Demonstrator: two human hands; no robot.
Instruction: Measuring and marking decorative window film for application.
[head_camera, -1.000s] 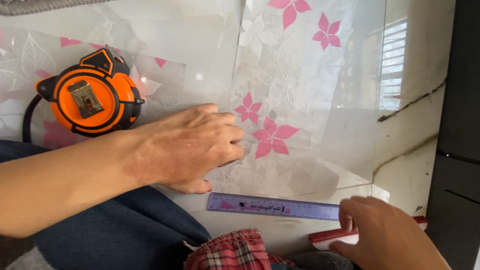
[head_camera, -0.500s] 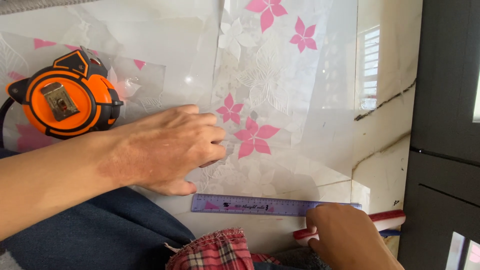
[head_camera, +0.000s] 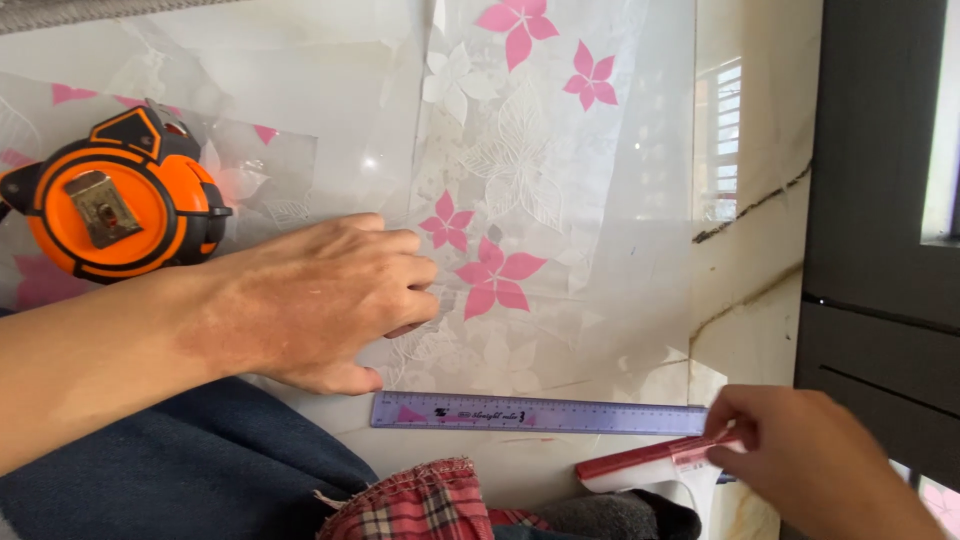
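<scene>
Right hand (head_camera: 815, 455) shifted rightward — now gripping red-white tool (head_camera: 650, 465).

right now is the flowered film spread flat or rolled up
Spread flat: the flowered film lies open on the floor, the left hand pressing it, a purple ruler along its near edge.

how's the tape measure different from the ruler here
The tape measure is a round, bulky orange and black case; the ruler is a thin, flat, purple strip. The tape measure sits at the far left beyond the left hand, untouched; the ruler lies along the near edge of the flowered film, its end by the right hand. Both rest on the pale floor.
</scene>
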